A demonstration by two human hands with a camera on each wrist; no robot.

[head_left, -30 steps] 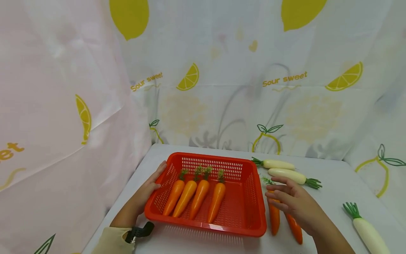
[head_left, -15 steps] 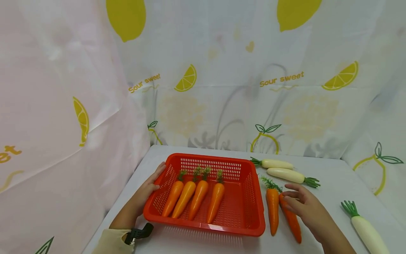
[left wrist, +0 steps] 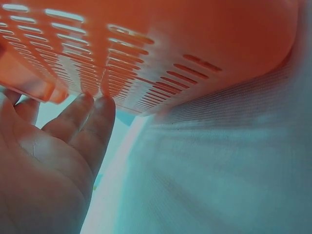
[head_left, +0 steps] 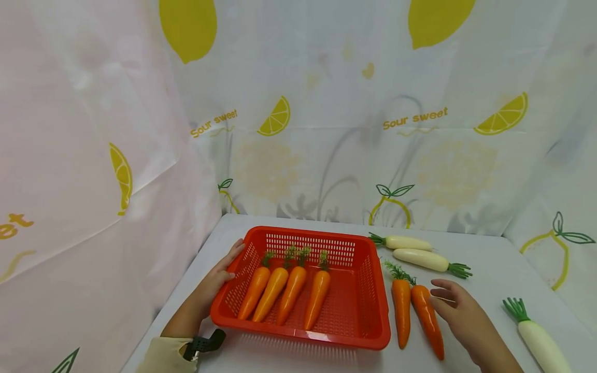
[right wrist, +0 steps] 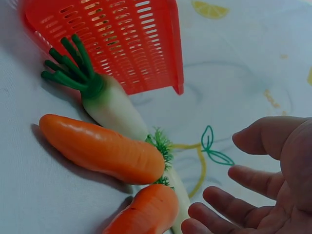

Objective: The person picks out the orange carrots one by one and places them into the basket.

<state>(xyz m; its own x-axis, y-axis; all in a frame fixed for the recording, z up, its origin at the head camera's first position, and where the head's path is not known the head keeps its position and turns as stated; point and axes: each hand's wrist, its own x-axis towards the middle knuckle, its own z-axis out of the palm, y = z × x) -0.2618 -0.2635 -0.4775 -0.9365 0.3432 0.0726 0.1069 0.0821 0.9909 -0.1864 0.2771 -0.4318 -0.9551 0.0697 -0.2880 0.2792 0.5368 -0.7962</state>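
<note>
A red plastic basket (head_left: 303, 331) holds several orange carrots (head_left: 295, 290) lying side by side toward its left. My left hand (head_left: 215, 280) rests against the basket's left side. In the left wrist view, its straight fingertips touch the slotted wall (left wrist: 131, 63). Two more carrots lie on the table right of the basket, one nearer it (head_left: 401, 313) and one farther right (head_left: 428, 320). Over the right edge of that farther carrot, my right hand (head_left: 459, 311) hovers, fingers spread and loosely bent, holding nothing. The right wrist view shows its palm (right wrist: 292, 190) apart from both carrots.
Two white radishes, one behind (head_left: 408, 242) and one in front (head_left: 420, 259), lie at the back right of the white table (head_left: 489, 269). Another radish (head_left: 541, 339) lies at the right front. Lemon-printed cloth (head_left: 326, 155) hangs behind the table and at its sides.
My right hand has moved right and slightly down, away from the basket, uncovering the two carrots beside it. My left hand and the basket have stayed in place.
</note>
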